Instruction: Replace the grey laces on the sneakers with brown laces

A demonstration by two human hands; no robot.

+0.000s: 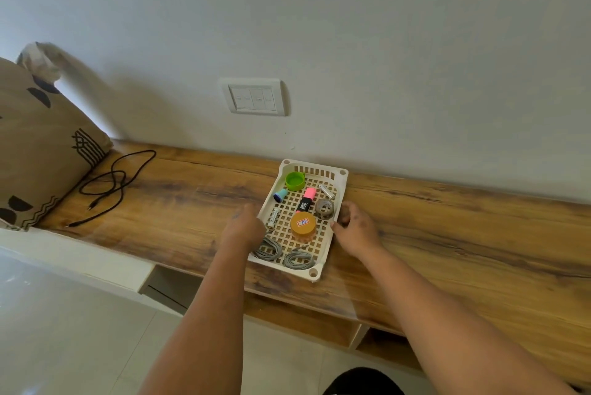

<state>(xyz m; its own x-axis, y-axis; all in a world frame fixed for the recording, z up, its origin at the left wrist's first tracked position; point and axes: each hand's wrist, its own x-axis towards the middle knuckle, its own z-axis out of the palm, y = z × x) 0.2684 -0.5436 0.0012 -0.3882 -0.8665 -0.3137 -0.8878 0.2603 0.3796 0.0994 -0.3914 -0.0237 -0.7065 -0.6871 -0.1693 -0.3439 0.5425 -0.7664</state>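
Two coiled grey laces (283, 254) at near end of cream perforated plastic tray (340, 199) on wood-grain table (447, 228). Left hand (243, 228) and right hand (355, 225) gripping opposite long rims. Beyond: orange lid (303, 224), pink highlighter (306, 199), green cap (295, 180). Risk: tilting on lift, spilling loose contents. No sneakers visible.

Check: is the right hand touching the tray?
Touching. The head view shows the right hand with its fingers curled on the right rim of the tray.
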